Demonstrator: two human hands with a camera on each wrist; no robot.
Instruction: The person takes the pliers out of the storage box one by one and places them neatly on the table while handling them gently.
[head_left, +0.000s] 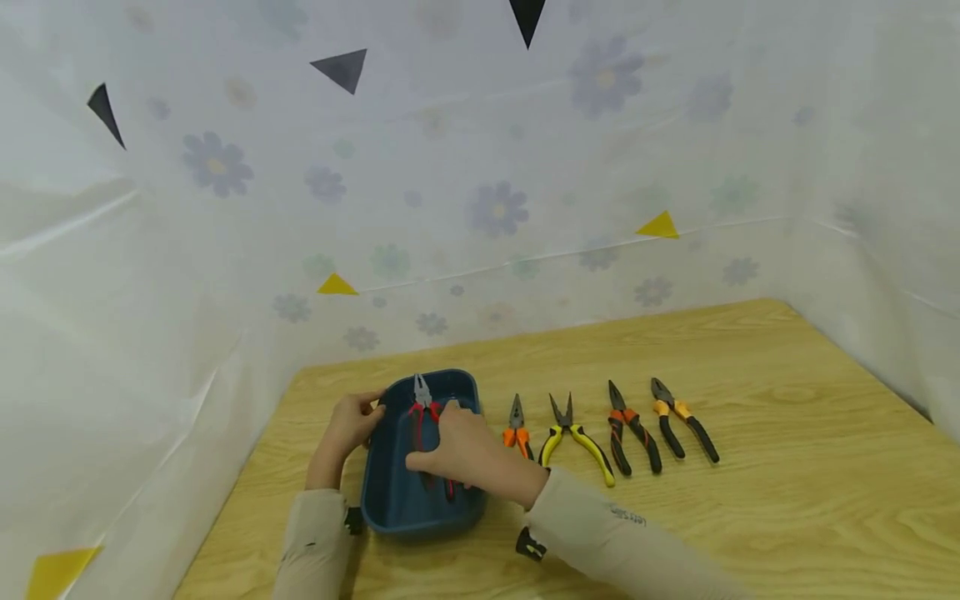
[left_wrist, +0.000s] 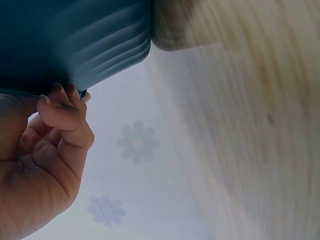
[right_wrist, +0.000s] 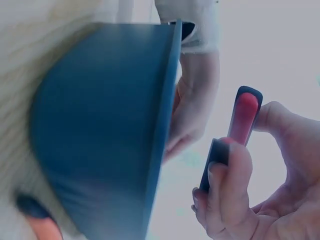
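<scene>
A dark blue plastic basin (head_left: 390, 508) stands on the left part of the table. My left hand (head_left: 352, 429) pinches its left rim between thumb and fingers, as the left wrist view shows the hand (left_wrist: 50, 145) at the basin's edge (left_wrist: 100, 45). Over the basin, my right hand (head_left: 472, 450) grips red-and-black-handled pliers (head_left: 422, 392). In the right wrist view those handles (right_wrist: 245, 117) sit above the rim between thumb and curled fingers. My right hand hides part of the basin's inside, so I cannot tell whether other tools lie there.
Right of the basin lie orange-handled pliers (head_left: 517, 417), yellow-handled long-nose pliers (head_left: 592, 450), orange-and-black pliers (head_left: 617, 417) and black-and-yellow pliers (head_left: 662, 392), in a row on the wooden table (head_left: 810, 467). A flowered plastic sheet (head_left: 495, 150) hangs behind.
</scene>
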